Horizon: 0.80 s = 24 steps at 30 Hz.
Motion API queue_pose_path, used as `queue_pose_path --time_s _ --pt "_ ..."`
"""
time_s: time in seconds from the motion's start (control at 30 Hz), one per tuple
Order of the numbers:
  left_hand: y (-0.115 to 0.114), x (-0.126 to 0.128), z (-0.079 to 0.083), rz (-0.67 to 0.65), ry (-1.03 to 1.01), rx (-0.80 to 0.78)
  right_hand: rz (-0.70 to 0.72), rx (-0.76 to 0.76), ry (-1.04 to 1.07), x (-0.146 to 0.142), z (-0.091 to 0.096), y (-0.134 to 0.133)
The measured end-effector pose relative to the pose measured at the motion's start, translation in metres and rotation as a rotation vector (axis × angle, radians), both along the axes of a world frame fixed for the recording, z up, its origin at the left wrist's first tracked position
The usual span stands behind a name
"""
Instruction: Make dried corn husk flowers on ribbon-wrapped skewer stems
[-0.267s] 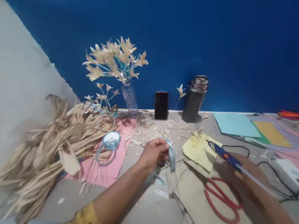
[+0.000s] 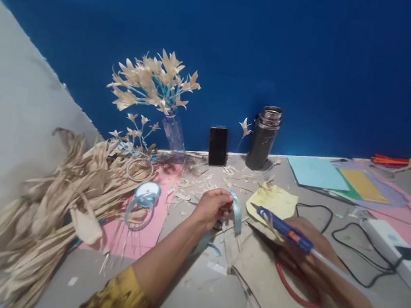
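My left hand (image 2: pixel 213 207) pinches a light blue ribbon (image 2: pixel 235 214) near its top end, over the middle of the table. The ribbon's strip hangs down on the right of the fingers. In my right hand (image 2: pixel 303 237) is a blue glue gun (image 2: pixel 285 229), its nozzle pointing left toward the ribbon but apart from it. A clear glue stick sticks out of the gun's rear. Beneath the gun's tip lies a crumpled yellow paper (image 2: pixel 278 202). Red-handled scissors (image 2: pixel 297 288) rest under my right forearm, partly hidden by it.
Dried husks (image 2: pixel 45 201) pile up at the left, beside ribbon rolls (image 2: pixel 143 201) on pink paper. Behind stand a vase (image 2: pixel 174 136) of husk flowers, a phone (image 2: pixel 217 146) and a steel flask (image 2: pixel 264 140). A white power strip (image 2: pixel 389 245) with black cables lies right.
My right hand has brought the glue gun left and slightly down, closer to the ribbon, now covering part of the scissors. The left hand keeps its pinch. The view has shifted slightly.
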<state>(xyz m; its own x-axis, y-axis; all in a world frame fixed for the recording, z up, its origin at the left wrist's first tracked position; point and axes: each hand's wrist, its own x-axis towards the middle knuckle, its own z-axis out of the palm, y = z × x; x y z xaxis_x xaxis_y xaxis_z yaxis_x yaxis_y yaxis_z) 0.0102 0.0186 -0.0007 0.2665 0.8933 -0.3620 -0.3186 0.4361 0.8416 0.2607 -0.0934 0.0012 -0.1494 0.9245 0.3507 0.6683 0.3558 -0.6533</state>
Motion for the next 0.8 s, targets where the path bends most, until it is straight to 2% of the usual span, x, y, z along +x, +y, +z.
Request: queue_pose_path --time_s 0.1,0.2,0.47,0.67,0.8 --pt "0.001 0.005 -0.001 -0.006 -0.015 -0.021 0.044 -0.011 -0.089 -0.021 0.008 0.004" --pt "-0.001 0.005 -0.003 -0.006 -0.025 -0.041 0.035 -0.055 -0.119 -0.031 0.007 0.004" --pt "0.0 0.001 -0.003 -0.033 -0.026 -0.043 0.109 -0.085 -0.172 -0.032 0.01 0.003" --pt "0.002 0.001 -0.007 -0.025 -0.003 -0.044 0.014 -0.071 -0.197 -0.03 0.01 0.0" --pt "0.004 0.004 -0.009 -0.008 0.025 -0.04 0.034 -0.103 -0.227 -0.031 0.009 0.003"
